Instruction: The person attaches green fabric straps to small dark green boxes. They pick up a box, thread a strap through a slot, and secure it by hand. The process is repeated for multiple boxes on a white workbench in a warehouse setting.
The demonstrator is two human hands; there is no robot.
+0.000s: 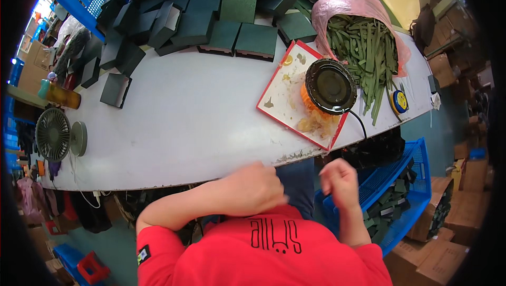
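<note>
Red shirt [221, 259] fabric lies nearest the camera, its lower part cut off by the bottom edge. Left hand [257, 188]: blurred, fingers curled inward; whether they grip anything cannot be told. Right hand [340, 180]: fingers bent into a narrow curl, also softened by blur; any small item inside would be hidden by the fingers. Red-rimmed white tray [278, 86]: located ahead of the right fingers and slightly to their left, its near corner just beyond them at the counter edge; apart from both hands. Black round dish [331, 83]: stands on the tray above an orange base [307, 98], which it largely hides. Green strips [363, 49]: beyond the dish, farther ahead of the right fingers, spilling from a pink plastic bag [356, 4] that covers their far ends. Dark green boxes [255, 41]: piled well ahead of the left fingers, the pile cut off at the top. Counter [184, 122]: white, with a chipped front edge ahead of the left fingers; a fan [52, 134] stands far to their left. Blue crate [421, 180]: right of the right fingers, below counter level, holding dark green pieces [387, 207]. Cardboard boxes [453, 244]: farther right, fading into the dark lens rim.
</note>
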